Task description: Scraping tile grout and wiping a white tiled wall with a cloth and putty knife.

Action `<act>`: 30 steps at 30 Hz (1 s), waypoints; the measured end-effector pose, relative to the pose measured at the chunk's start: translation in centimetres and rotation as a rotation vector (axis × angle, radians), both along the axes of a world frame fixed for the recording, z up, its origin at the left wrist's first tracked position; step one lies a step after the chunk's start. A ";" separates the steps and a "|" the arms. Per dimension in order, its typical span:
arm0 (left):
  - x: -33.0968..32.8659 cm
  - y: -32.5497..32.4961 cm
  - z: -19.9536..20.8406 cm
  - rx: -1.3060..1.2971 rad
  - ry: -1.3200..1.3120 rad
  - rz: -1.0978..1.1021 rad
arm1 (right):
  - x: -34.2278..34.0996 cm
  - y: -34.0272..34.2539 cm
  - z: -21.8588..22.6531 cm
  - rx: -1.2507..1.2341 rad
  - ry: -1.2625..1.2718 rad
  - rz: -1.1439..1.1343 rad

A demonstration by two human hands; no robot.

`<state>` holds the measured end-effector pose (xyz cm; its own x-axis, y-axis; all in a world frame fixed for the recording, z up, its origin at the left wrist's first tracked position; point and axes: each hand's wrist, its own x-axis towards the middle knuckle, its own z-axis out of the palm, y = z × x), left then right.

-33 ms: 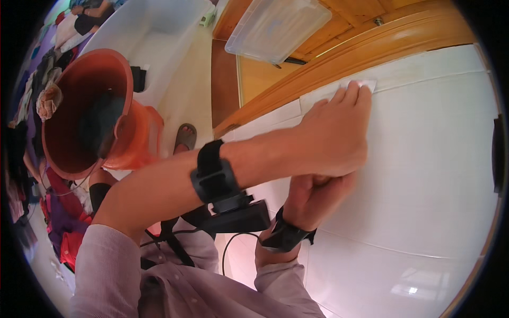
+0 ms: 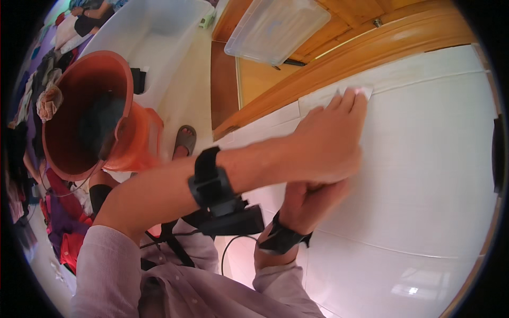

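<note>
My left arm reaches across to a white tiled surface. The fingers of my left hand are bent and pressed together on a small flat whitish piece, which lies against the tiles close to the wooden frame. Only its corner and edge show past my fingertips; I cannot make out its kind. Just below, partly covered by the left hand, my right hand is closed with its fingers curled. What it holds, if anything, is hidden. Both wrists wear black straps, the left one with a black box.
To the left stands an orange bucket with dark water or cloth inside and a crumpled cloth on its rim. Behind it is a translucent tub. A clear plastic lid leans near the wood. Piled clothes lie at left.
Both hands have shifted slightly left and down along the tiles, the whitish piece moving with the left fingers. The surroundings look the same.
</note>
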<state>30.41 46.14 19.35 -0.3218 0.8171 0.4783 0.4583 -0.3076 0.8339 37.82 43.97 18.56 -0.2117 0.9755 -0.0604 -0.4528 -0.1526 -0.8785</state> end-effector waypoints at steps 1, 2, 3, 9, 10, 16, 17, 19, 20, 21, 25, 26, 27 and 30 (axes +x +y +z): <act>-0.3 -0.2 -0.6 0.021 -0.013 0.032 | -1.4 -0.7 0.7 -0.156 0.098 -0.128; -1.0 -0.3 -0.4 0.024 -0.007 0.051 | -1.2 -0.6 0.1 -0.156 0.102 -0.109; -1.2 -0.3 -0.2 0.026 0.006 0.043 | 0.2 0.0 -1.1 -0.021 0.179 0.127; -0.3 0.2 0.5 0.009 0.068 0.016 | 0.6 1.4 -0.8 0.145 0.386 0.522; -0.6 0.1 -0.7 0.116 0.113 0.144 | -0.9 -0.5 -0.1 -0.009 0.108 0.038; -0.8 0.9 3.6 0.091 0.019 -0.024 | 3.1 3.7 -0.3 0.201 0.432 0.622; -0.8 0.8 3.1 0.077 -0.023 -0.076 | 1.9 2.6 0.5 0.201 0.438 0.616; -0.5 1.1 0.8 0.129 0.027 0.062 | -2.8 -1.0 2.8 -0.103 0.134 -0.176; -0.2 1.2 0.1 0.183 0.057 0.171 | -2.4 -0.4 2.7 -0.103 0.136 -0.171; -0.4 0.9 1.6 0.181 0.050 0.163 | -0.9 0.6 2.4 -0.057 0.146 -0.054; -0.9 0.7 3.9 0.070 0.005 0.003 | 0.2 2.0 2.1 0.051 0.137 0.035; -0.9 0.7 3.4 0.094 -0.018 -0.006 | 0.3 1.9 1.5 0.053 0.146 0.041; -0.3 0.2 2.3 0.197 0.113 0.211 | 0.3 1.5 0.6 0.070 0.130 0.051; -1.2 0.5 3.9 0.076 0.028 0.000 | 0.8 2.2 1.0 0.092 0.144 0.121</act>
<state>29.16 46.62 23.29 -0.3069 0.7783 0.5478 0.4813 -0.3696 0.7948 38.63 46.15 19.60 -0.3280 0.9423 0.0675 -0.5581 -0.1356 -0.8186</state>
